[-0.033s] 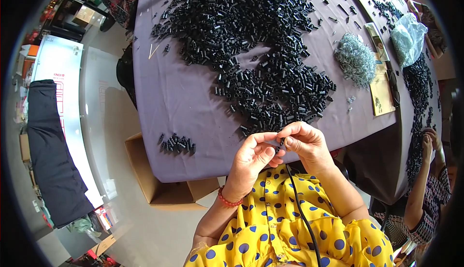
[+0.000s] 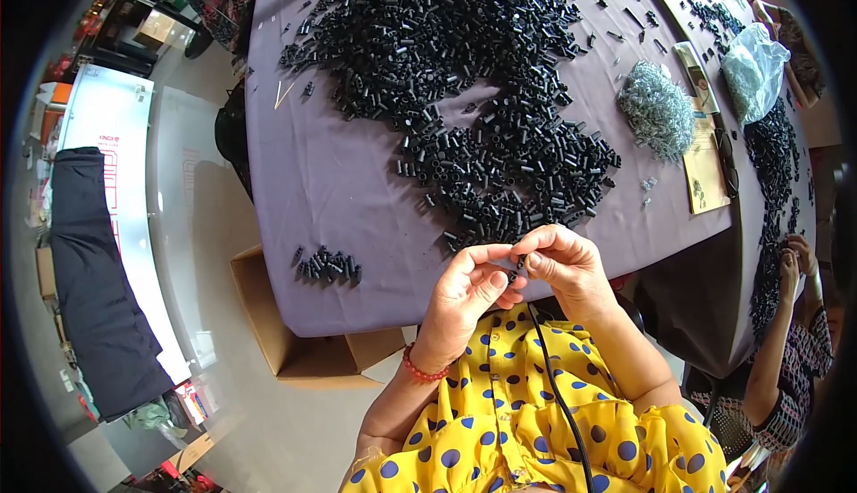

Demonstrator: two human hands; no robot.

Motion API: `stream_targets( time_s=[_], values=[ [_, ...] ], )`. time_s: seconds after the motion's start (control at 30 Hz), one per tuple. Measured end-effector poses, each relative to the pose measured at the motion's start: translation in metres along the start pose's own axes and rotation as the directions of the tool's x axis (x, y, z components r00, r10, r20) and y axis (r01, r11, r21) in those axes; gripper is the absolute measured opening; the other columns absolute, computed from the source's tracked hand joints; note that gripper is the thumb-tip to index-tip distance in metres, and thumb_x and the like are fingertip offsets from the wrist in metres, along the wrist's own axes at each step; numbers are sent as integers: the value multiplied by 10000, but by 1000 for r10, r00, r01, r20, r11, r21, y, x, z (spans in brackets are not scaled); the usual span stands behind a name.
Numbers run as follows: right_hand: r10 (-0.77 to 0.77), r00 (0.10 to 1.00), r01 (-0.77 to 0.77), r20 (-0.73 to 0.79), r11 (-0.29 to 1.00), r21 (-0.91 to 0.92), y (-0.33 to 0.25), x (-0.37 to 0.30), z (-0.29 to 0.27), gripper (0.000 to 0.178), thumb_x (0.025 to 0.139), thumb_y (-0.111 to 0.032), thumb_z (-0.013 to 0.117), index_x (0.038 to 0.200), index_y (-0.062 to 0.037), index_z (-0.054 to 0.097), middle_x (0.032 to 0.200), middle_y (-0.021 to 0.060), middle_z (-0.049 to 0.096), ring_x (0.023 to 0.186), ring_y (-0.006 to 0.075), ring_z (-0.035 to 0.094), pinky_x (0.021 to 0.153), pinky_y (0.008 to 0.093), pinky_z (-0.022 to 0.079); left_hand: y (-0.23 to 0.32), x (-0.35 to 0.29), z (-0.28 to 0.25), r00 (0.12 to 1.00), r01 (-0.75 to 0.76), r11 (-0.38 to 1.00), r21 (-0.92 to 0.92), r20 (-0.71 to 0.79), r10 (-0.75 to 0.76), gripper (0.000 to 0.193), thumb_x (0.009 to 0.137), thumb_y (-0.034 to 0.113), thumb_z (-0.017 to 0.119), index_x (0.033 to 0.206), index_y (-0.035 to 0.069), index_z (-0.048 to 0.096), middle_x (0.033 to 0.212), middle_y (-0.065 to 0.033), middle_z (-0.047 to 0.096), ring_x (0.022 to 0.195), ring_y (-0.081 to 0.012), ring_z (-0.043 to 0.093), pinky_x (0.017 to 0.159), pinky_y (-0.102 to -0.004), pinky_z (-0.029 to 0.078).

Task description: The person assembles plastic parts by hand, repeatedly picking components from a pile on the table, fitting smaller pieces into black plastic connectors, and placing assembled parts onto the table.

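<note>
My left hand (image 2: 473, 289) and my right hand (image 2: 567, 270) meet at the near edge of the table, fingertips almost touching. Between the left thumb and fingers is a small black plastic piece (image 2: 512, 276), partly covered. The right thumb and forefinger pinch another small black plastic part (image 2: 522, 261), mostly hidden by the fingers. Just beyond both hands spreads a big heap of short black plastic tubes (image 2: 527, 167). To the left, near the table corner, lies a small group of black pieces (image 2: 328, 266).
The table has a purple-grey cloth (image 2: 330, 167). At right are a pile of small clear parts (image 2: 656, 109), a yellow card (image 2: 705, 176) and a plastic bag (image 2: 754, 73). An open cardboard box (image 2: 259, 314) stands below the left corner. Another person's hands (image 2: 797, 256) work at far right.
My hands and the pieces in them look the same. At far right, the other person's hands have shifted very slightly.
</note>
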State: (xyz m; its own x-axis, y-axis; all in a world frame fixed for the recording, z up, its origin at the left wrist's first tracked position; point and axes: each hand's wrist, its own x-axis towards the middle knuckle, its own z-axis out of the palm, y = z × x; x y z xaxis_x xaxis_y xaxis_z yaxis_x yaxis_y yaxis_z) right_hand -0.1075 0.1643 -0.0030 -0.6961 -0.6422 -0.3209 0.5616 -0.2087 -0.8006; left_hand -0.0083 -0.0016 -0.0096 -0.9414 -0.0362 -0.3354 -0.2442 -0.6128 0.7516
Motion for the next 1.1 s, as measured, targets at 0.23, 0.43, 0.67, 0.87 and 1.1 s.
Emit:
stream_targets(
  time_s=[0.23, 0.43, 0.67, 0.87, 1.1],
  values=[
    [17, 1000, -17, 23, 1000, 14, 0, -1, 0, 114, 989, -50, 653, 1093, -25, 690, 1029, 8, 696, 897, 80, 631, 864, 255, 529, 1, 0, 1, 1000, 3, 1000, 13, 0, -3, 290, 1063, 128, 546, 1327, 11, 532, 1079, -76, 701, 920, -108, 666, 841, -246, 548],
    [5, 1000, -5, 12, 1000, -21, 0, -1, 2, 111, 992, -33, 643, 1092, -22, 688, 1009, 3, 686, 877, 76, 632, 850, 245, 533, 0, 0, 2, 1000, 5, 1000, 9, -14, -5, 292, 1063, 128, 546, 1330, 9, 532, 1074, -81, 705, 911, -116, 668, 838, -250, 547],
    [-37, 999, 40, 36, 996, -81, -1, 0, 3, 114, 1006, -18, 615, 1100, -17, 678, 1004, -1, 668, 880, 70, 631, 843, 239, 536, 1, 0, 1, 1000, 14, 1000, -16, -16, -14, 294, 1060, 123, 549, 1332, 12, 533, 1084, -89, 707, 917, -125, 672, 841, -255, 548],
    [-131, 989, 142, 60, 963, -228, 2, 0, 2, 117, 1016, -26, 603, 1109, -6, 671, 1040, 8, 630, 892, 75, 636, 837, 234, 534, 1, 2, 2, 999, 18, 1000, 10, -30, -18, 281, 1057, 113, 552, 1319, 11, 542, 1080, -88, 708, 908, -121, 675, 834, -250, 552],
    [-43, 998, 47, 34, 990, -132, -2, -1, 5, 119, 1009, -17, 608, 1112, -2, 665, 1022, 12, 648, 878, 85, 639, 844, 249, 540, 1, 0, 3, 999, 15, 1000, -15, -41, -15, 278, 1055, 107, 554, 1315, 7, 541, 1075, -88, 710, 918, -118, 681, 835, -251, 560]
  ],
)
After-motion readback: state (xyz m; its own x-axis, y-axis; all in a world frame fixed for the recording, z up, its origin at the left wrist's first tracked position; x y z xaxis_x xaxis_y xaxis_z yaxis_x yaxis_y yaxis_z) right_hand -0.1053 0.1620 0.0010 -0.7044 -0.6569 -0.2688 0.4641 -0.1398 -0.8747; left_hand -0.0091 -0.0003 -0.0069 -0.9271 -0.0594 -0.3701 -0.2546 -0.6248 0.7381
